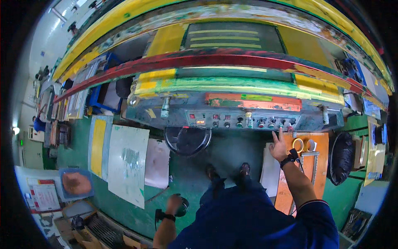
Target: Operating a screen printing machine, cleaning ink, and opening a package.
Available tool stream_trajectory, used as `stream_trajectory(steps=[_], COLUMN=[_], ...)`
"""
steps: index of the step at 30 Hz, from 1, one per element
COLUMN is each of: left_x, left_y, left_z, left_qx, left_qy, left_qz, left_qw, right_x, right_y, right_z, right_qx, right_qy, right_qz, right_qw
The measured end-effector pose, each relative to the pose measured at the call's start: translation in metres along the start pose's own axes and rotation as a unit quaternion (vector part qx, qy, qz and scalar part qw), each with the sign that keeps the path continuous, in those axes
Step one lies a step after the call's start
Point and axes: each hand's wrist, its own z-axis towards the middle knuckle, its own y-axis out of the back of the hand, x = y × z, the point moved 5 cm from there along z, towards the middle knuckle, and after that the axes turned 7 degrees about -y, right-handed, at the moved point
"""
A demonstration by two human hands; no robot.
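Control panel (242, 120), right hand (278, 147) fingers touching

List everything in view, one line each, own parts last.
control panel: one, grey with red and green buttons, machine front, centre
machine frame: one, paint-smeared yellow, red and green, top
handwheel: one, black, under the panel
boards: several, white and yellow, on the green floor, left
tape rolls: two, pale, on the orange board, right
black bag: one, far right
shoes: two, dark, centre floor
left hand: closed on a dark object, bottom
right hand: fingers extended at panel's buttons
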Motion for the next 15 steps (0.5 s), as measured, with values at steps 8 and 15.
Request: stream_trajectory(steps=[8, 15], left_x=[-0.032, -0.066], left_y=[-0.001, 0.009], left_z=[-0.029, -0.043], left_qx=[-0.073, -0.136], left_qy=[0.16, 0.205], left_qz=[-0.204, -0.164], left_qw=[0.963, 0.955], right_x=[0.002, 0.001], right_y=[-0.006, -0.012], right_z=[0.0, 0.0], right_qx=[-0.039, -0.043], right_qy=[0.029, 0.011], right_qz=[-0.04, -0.041], right_qw=[0.998, 0.998])
